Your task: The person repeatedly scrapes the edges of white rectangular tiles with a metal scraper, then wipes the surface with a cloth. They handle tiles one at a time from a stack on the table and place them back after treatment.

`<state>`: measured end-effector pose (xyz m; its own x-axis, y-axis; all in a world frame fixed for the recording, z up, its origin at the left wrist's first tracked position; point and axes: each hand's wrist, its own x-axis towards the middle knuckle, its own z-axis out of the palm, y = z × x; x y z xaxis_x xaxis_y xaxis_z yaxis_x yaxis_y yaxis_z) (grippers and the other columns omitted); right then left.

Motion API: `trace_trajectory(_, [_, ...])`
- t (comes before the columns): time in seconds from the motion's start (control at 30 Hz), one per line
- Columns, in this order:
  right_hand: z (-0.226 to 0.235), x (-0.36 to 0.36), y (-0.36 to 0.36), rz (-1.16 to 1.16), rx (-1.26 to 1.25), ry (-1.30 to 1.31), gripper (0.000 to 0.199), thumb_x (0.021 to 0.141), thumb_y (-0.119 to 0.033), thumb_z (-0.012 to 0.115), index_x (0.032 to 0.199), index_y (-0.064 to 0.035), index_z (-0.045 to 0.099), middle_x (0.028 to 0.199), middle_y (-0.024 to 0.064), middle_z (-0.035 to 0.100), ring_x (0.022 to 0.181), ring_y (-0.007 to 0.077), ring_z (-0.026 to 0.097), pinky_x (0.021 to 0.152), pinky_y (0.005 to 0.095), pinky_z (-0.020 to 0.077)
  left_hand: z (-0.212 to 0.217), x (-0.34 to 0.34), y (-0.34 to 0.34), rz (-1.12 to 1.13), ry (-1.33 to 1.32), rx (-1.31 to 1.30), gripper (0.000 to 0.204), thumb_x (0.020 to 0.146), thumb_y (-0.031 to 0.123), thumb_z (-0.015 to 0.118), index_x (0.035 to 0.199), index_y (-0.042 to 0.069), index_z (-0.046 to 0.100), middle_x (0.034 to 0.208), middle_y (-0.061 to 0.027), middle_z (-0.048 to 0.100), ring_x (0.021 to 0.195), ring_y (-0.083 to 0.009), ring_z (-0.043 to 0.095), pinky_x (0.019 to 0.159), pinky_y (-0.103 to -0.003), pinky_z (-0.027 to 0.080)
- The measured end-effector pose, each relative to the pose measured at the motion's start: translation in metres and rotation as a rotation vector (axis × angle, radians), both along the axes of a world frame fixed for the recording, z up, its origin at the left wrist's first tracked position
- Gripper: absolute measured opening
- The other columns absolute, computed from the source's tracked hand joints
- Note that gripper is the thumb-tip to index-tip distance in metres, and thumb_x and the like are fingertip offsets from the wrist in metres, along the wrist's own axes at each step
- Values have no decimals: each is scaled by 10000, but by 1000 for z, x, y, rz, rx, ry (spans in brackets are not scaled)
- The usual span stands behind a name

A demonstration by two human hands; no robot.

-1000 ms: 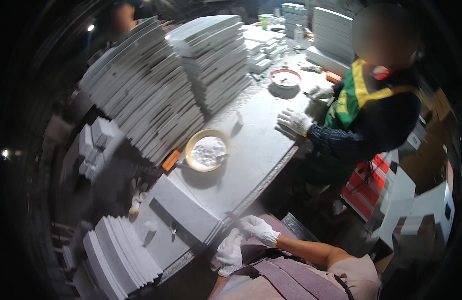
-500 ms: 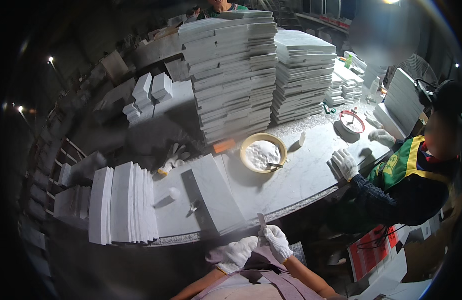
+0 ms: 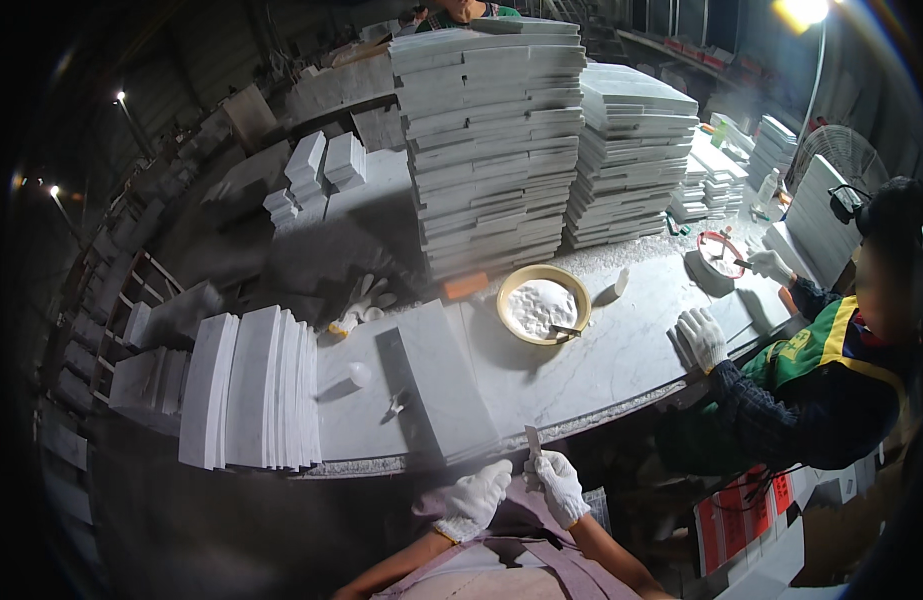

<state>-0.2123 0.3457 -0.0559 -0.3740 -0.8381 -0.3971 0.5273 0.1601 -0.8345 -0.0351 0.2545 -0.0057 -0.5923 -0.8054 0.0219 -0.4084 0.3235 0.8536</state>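
Both my hands wear white knit gloves, close together just off the table's near edge. My right hand (image 3: 559, 488) is closed around a small flat scraper (image 3: 532, 438), its blade pointing up toward the table. Beside it, my left hand (image 3: 475, 500) is closed with the fingers curled; what it holds, if anything, is hidden. Ahead lies a grey-white marble slab (image 3: 444, 380) on the pale tabletop (image 3: 571, 375). A yellow bowl (image 3: 505, 325) of white paste stands beyond it, with a dark-handled tool resting in the paste.
Tall stacks of white slabs (image 3: 491, 150) stand behind the bowl, beside an orange block (image 3: 465, 286). Slabs on edge (image 3: 251, 390) line the left end. At right, a co-worker in a green vest (image 3: 806, 345) reaches a tool into a red-rimmed bowl (image 3: 703, 255). Spare gloves (image 3: 364, 303) lie leftward.
The co-worker's far hand has moved to the red-rimmed bowl and now holds a tool in it. The view has shifted slightly. My hands keep nearly the same pose.
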Motion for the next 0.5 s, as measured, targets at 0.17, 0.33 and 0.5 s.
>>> trace_trajectory(0.17, [0, 4, -1, 9, 4, -27, 378, 1061, -362, 695, 1260, -45, 642, 1033, 43, 726, 846, 149, 704, 730, 331, 601, 13, -7, -4, 13, 11, -317, 329, 1017, 176, 646, 1336, 103, 674, 926, -159, 768, 853, -377, 749, 740, -492, 592])
trace_trajectory(0.33, [-4, 6, -3, 13, 12, -36, 364, 1065, -355, 691, 1252, -46, 651, 1031, 44, 730, 851, 149, 704, 729, 335, 605, 23, -9, -5, -63, 64, -324, 332, 1002, 156, 672, 1324, 77, 678, 1096, -200, 765, 990, -386, 745, 831, -476, 593])
trace_trajectory(0.5, [-14, 3, -5, 19, -5, 74, 346, 1073, -343, 681, 1240, -41, 654, 1014, 42, 729, 861, 136, 698, 744, 327, 604, 34, -8, -6, -183, 24, -149, 315, 1007, 165, 665, 1292, 33, 691, 1059, -190, 774, 939, -360, 759, 835, -431, 593])
